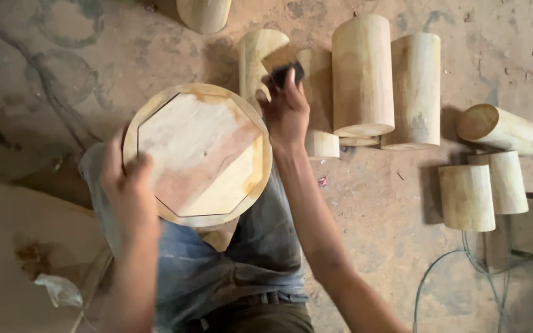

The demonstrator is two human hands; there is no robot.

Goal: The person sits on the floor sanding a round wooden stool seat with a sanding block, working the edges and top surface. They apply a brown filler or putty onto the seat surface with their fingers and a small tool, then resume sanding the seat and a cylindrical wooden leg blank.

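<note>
Lap: blue denim trousers sit closest under my view, and the round pale wooden disc with an octagonal recess rests tilted on them.
Left hand: I see it wrapped over the disc's lower-left rim, fingers curled round the edge, pinching the wood to steady it.
Right hand: it is raised just past the disc's upper-right rim, fingers pressed together on a small dark sanding block with a tan face (I cannot tell from here whether the block touches the disc or hangs just off it).
Disc surface: the recessed octagon shows pale grain with a reddish band across it; the raised ring round it carries darker, yellowish patches near the top and right.
Progress, as I judge it: the shape and recess are already cut; the colour on the rim is uneven, so the smoothing looks partly done at most, with the rim in hand now.
Floor beyond: upright pale wooden cylinders stand in a group just past the right hand, with shorter ones well apart to the right, one lying on its side.
Lower left: a flat pale board with a crumpled clear plastic scrap on it.
Lower right: a thin grey cable loops over the dusty concrete.
</note>
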